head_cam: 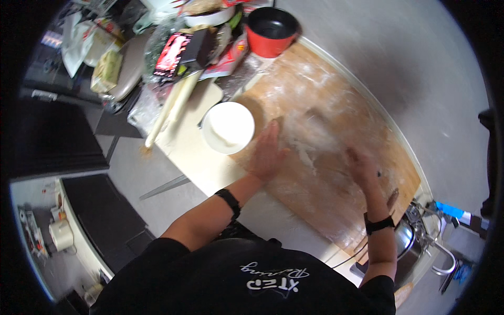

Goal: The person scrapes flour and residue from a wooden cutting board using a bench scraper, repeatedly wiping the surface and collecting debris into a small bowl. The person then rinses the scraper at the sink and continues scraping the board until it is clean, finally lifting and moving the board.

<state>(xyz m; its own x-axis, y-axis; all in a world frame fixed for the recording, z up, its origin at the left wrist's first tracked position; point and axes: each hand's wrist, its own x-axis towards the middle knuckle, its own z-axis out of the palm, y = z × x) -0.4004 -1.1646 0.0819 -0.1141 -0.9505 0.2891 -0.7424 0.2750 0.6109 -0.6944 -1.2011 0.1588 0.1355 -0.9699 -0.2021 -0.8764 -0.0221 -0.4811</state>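
Note:
A large wooden board lies before me, dusted with white flour. The flour is thickest in a blurred patch between my hands. My left hand rests near the board's left edge, empty, thumb apart from the fingers. Just beside it stands a white bowl, its inside too bright to make out fully. My right hand is over the right part of the board, smeared by motion, so its finger shape is unclear. A small dark spot shows beside that hand.
At the far end stands a red pot with a dark inside. Leeks or scallions, a lit phone and plastic bags crowd the back left. A sink with a faucet lies at the right. A grey wall borders the board.

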